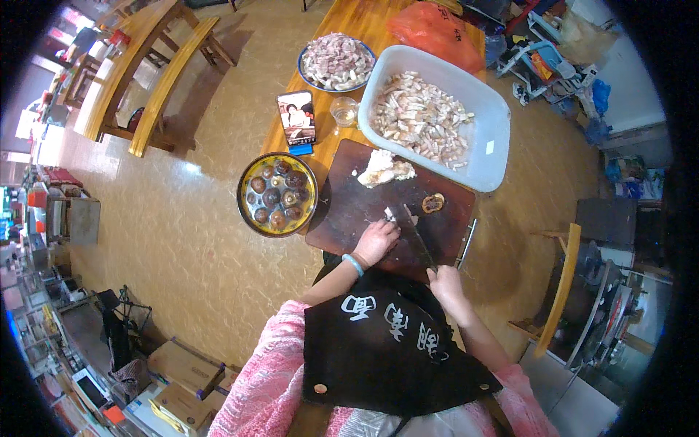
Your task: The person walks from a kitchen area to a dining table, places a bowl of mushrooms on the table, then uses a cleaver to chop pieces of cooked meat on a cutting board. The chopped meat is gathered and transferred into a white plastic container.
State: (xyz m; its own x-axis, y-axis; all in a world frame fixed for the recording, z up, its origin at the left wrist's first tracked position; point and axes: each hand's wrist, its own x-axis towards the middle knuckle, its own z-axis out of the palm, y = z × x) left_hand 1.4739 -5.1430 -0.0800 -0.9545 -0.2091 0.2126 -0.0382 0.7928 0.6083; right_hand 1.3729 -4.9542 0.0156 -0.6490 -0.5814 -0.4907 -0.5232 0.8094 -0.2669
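Note:
My right hand (448, 287) grips the handle of a kitchen knife (416, 235), whose blade lies over the dark cutting board (344, 202). Beside the blade, my left hand (378, 242) rests with bent fingers on a small pale piece (389, 213) of food. A larger whitish lump of meat or fat (385, 168) sits at the board's far edge. To the right of the knife is a brown, round mushroom-like piece (433, 203). Beyond the board, a translucent plastic tub (494, 131) holds many chopped pale strips (420, 114).
Left of the board stands a yellow-patterned bowl (244, 191) of whole mushrooms in liquid. Behind it are a propped phone (297, 117), a clear cup (344, 111) and a heaped plate of chopped pieces (337, 60). A red plastic bag (434, 34) lies behind the tub.

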